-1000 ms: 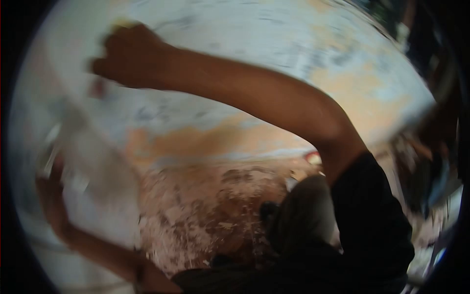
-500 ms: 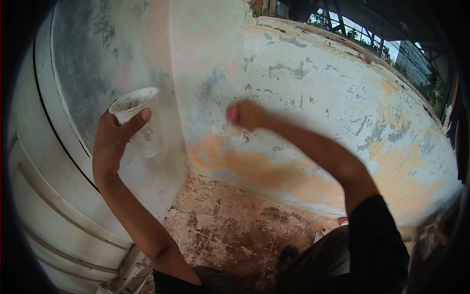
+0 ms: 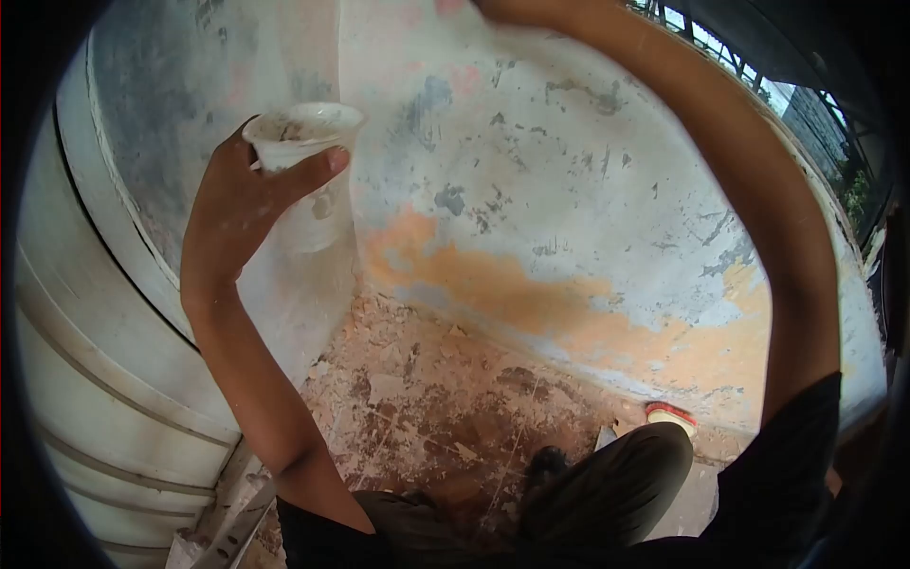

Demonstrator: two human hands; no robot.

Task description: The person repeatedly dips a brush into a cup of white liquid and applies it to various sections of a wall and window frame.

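Observation:
In my left hand [image 3: 232, 204] is a translucent white plastic cup [image 3: 313, 213], fingers wrapped behind it and thumb across its front below the rim. Greyish-white residue coats the inside of the cup. It is held nearly upright before the corner of the patchy wall [image 3: 588, 218]. My right hand [image 3: 502, 8] is raised to the top edge of the view, near the upper wall, and largely cut off. Its fingers barely show. A pinkish bit lies just beyond it; half a second ago the fist was closed round something pink-red that I cannot identify.
A ribbed pale door or panel [image 3: 104, 379] stands at the left. Flakes and dust cover the brown floor [image 3: 436, 408]. A red-edged, pale object [image 3: 671, 415] lies at the wall's foot beside my bent knee [image 3: 635, 474]. A window opening [image 3: 796, 104] is at upper right.
My right hand has swept upward from the middle of the wall to the top edge of the view. My left hand and the cup sit higher and slightly further right in view.

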